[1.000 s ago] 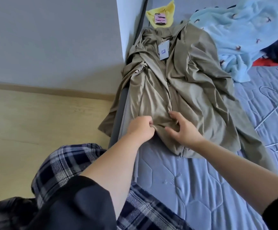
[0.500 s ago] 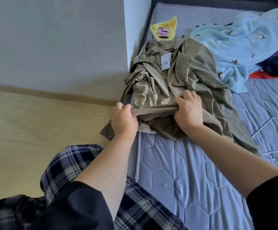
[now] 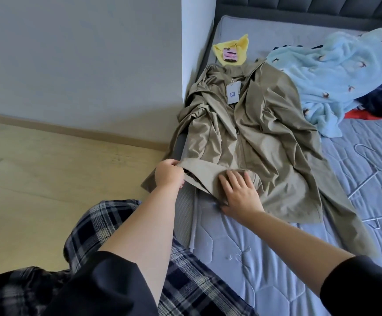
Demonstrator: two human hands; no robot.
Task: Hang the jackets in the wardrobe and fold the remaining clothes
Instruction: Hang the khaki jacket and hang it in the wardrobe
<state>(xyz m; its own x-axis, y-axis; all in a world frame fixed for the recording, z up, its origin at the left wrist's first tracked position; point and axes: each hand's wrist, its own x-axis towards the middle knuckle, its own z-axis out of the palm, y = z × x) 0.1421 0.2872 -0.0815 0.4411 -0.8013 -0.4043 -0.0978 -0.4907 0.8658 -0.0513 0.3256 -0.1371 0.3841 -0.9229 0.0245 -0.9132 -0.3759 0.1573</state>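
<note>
Since half a second ago, the hem of the khaki jacket [image 3: 249, 137] on the bed [image 3: 265, 258] is folded up; it is pinched by the left hand [image 3: 168, 174] and pressed flat by the spread right hand [image 3: 239, 193].

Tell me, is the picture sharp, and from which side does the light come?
Head view: mostly sharp, only the nearby sleeve is soft; daylight seems to come from the right, the wall beside the bed lies in shade; wide lens bends the edges.
</note>
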